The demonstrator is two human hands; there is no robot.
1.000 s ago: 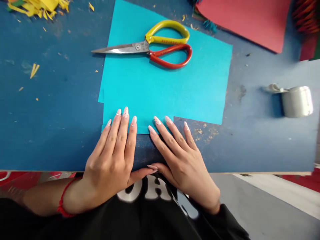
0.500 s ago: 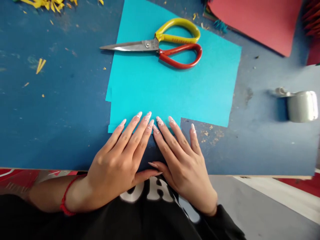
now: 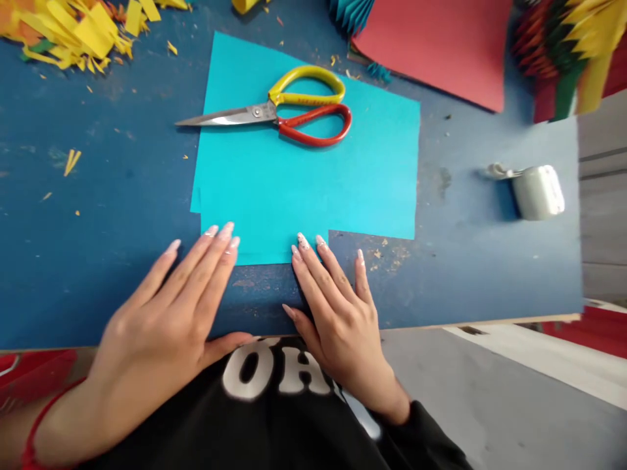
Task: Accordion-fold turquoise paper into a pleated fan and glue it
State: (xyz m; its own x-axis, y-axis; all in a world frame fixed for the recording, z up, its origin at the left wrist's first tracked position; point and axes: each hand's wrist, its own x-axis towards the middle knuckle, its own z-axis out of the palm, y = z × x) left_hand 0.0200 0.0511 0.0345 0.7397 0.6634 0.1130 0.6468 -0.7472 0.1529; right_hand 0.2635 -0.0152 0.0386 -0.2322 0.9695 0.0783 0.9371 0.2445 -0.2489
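Turquoise paper lies flat on the blue table, its near edge folded over in a narrow strip. My left hand rests its outstretched fingertips on the near left corner of the paper. Toward the right end of the same folded edge, my right hand presses with its fingers spread and flat. Neither hand grips anything. Scissors with one yellow and one red handle lie across the far part of the paper, blades pointing left.
Yellow and orange paper scraps are heaped at the far left. Red sheets lie at the back, beside folded multicoloured paper. A small white case sits on the right of the blue table.
My hands have moved apart along the folded edge, the left one sliding left to the corner. The view has shifted, bringing more of the scraps and folded paper into sight.
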